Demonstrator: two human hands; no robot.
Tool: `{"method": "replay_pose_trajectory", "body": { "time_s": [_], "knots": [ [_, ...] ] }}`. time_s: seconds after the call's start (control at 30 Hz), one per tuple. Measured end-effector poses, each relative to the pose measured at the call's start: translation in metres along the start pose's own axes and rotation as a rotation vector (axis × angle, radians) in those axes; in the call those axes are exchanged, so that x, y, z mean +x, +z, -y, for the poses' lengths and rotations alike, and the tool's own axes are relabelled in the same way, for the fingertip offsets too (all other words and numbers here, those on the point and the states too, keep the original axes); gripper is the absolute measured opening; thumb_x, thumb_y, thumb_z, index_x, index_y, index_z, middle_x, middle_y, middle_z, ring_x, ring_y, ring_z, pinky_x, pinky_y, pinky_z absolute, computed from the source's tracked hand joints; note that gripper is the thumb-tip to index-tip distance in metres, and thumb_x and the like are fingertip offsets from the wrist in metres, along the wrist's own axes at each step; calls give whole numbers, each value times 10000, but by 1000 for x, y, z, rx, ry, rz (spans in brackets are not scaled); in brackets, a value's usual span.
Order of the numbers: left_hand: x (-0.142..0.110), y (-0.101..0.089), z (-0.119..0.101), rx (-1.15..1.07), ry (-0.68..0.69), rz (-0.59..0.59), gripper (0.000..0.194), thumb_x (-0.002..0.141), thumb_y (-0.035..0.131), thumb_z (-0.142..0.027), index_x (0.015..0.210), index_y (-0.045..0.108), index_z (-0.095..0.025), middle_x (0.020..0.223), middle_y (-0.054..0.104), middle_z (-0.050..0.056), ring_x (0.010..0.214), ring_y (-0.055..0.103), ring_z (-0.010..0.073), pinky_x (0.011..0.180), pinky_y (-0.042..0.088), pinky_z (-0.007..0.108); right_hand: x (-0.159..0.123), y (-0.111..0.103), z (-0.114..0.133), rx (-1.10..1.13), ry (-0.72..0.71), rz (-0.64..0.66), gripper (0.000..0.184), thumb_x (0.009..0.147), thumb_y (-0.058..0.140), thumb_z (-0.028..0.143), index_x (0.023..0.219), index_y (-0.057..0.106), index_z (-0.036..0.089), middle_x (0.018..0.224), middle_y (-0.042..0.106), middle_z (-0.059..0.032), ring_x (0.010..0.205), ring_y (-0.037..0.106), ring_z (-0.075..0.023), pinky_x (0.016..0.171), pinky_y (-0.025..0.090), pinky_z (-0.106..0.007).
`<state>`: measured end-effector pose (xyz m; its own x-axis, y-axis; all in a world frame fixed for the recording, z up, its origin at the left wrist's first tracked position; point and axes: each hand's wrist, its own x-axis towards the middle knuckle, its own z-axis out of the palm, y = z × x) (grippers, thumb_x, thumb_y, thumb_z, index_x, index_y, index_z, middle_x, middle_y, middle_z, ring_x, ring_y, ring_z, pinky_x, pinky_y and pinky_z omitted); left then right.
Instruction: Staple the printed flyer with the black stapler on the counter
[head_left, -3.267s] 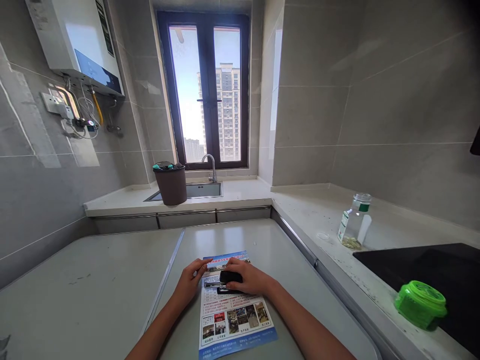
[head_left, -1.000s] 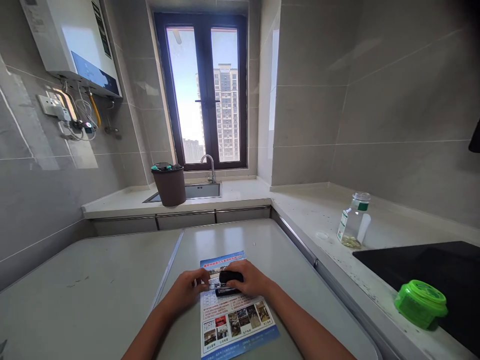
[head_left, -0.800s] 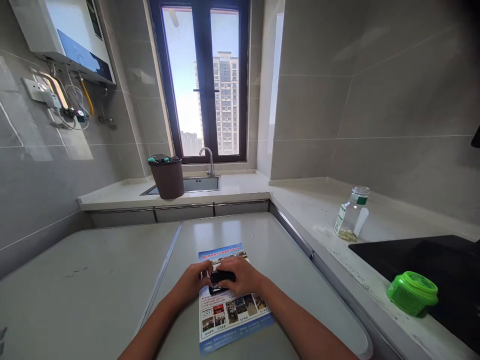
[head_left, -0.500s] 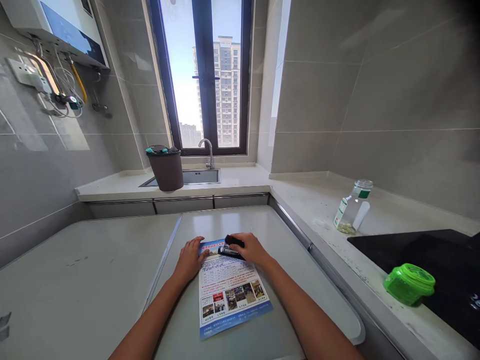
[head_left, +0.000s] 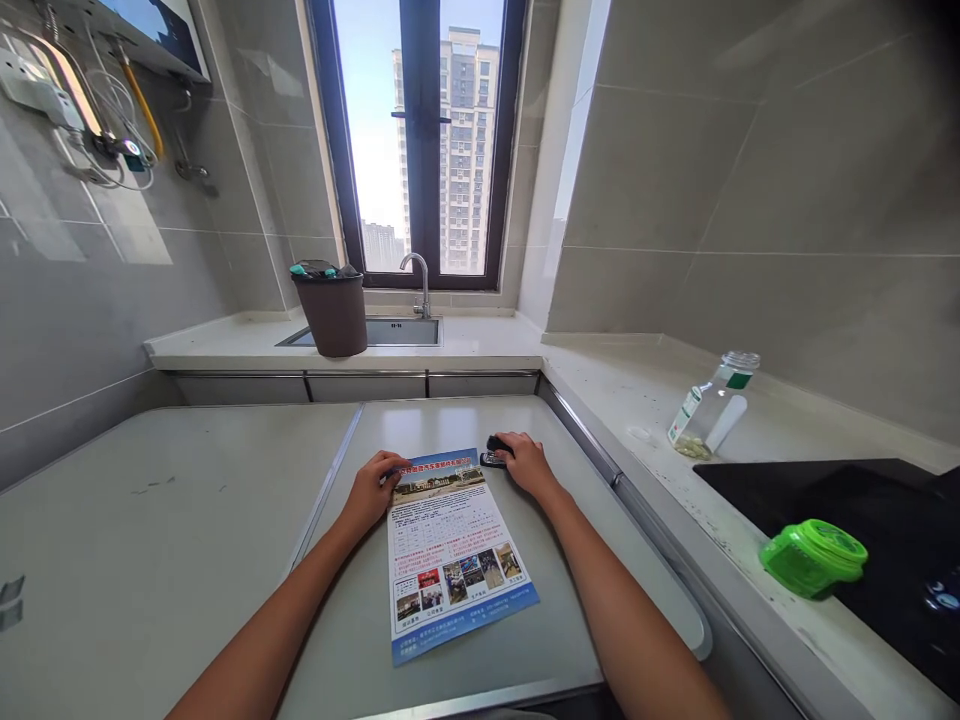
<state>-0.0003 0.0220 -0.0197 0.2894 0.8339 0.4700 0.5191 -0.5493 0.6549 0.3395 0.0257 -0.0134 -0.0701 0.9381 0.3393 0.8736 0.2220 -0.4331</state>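
Note:
A printed flyer (head_left: 457, 530) with a blue bottom band and small photos lies on the pale panel (head_left: 435, 425). My left hand (head_left: 371, 490) is closed at its upper left corner, thumb and fingers on the paper's edge. Just off the upper right corner, my right hand (head_left: 525, 465) grips a black stapler (head_left: 492, 457). The stapler's jaw end points left, toward the flyer, and my fingers hide its rear part.
A brown bin (head_left: 330, 315) stands by the sink (head_left: 401, 332) and faucet (head_left: 425, 285) under the window. On the right counter are a glass jar (head_left: 712, 405), a black cooktop (head_left: 847, 500) and a green container (head_left: 814, 557) on its edge.
My right hand has drawn the stapler right, off the flyer's top, so the heading and picture show. My left hand has shifted slightly left with the flyer's corner. The view has tilted down.

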Motion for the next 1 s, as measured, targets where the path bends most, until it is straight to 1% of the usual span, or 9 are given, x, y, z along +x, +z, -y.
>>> {"method": "replay_pose_trajectory", "body": {
  "time_s": [0.1, 0.23, 0.37, 0.5, 0.6, 0.73, 1.0],
  "knots": [
    [0, 1, 4, -35, -29, -19, 269, 885, 541, -253, 1033, 765, -223, 1102, 684, 75, 1023, 656, 243, 897, 534, 368, 0, -1, -2, 26, -49, 60, 359, 970, 525, 232, 1302, 644, 297, 1309, 682, -54, 1222, 552, -268, 978, 386, -438],
    [-1, 3, 8, -31, -64, -28, 280, 871, 559, -271, 1039, 777, -216, 1098, 697, 82, 1002, 665, 251, 885, 537, 385, -2, -4, -3, 106, -150, 133, 360, 955, 547, 236, 1295, 651, 288, 1289, 692, -44, 1195, 572, -256, 1019, 389, -442],
    [-1, 3, 7, -40, -92, -6, 299, 874, 561, -296, 1066, 778, -220, 1112, 702, 87, 1002, 664, 259, 862, 541, 387, -6, -7, 4, 136, -205, 155, 384, 958, 540, 245, 1326, 641, 285, 1272, 694, -47, 1170, 572, -254, 999, 418, -414],
    [-2, 3, 5, -52, -98, 11, 310, 880, 549, -307, 1071, 774, -212, 1116, 693, 90, 968, 661, 252, 823, 536, 374, -8, -7, 12, 147, -268, 195, 448, 980, 501, 243, 1414, 575, 327, 1197, 704, -39, 1095, 571, -242, 976, 416, -404],
    [-2, 4, 4, -68, -98, 16, 307, 883, 546, -309, 1067, 772, -212, 1121, 685, 89, 964, 658, 249, 830, 533, 373, -9, -4, 15, 140, -261, 195, 455, 992, 467, 234, 1420, 568, 351, 1151, 701, -37, 1079, 558, -241, 984, 390, -418],
    [-2, 5, 5, -79, -102, 14, 298, 884, 554, -304, 1063, 774, -212, 1118, 681, 88, 975, 657, 249, 858, 530, 376, -10, -1, 18, 95, -228, 178, 457, 985, 456, 201, 1392, 593, 360, 1156, 692, -46, 1100, 539, -258, 976, 358, -445],
    [-2, 6, 6, -83, -106, 7, 288, 884, 564, -301, 1054, 778, -209, 1110, 683, 92, 985, 660, 255, 872, 528, 385, -10, 0, 21, 50, -219, 180, 454, 974, 465, 182, 1372, 610, 346, 1185, 687, -62, 1115, 530, -269, 990, 335, -463]
  ]
}}
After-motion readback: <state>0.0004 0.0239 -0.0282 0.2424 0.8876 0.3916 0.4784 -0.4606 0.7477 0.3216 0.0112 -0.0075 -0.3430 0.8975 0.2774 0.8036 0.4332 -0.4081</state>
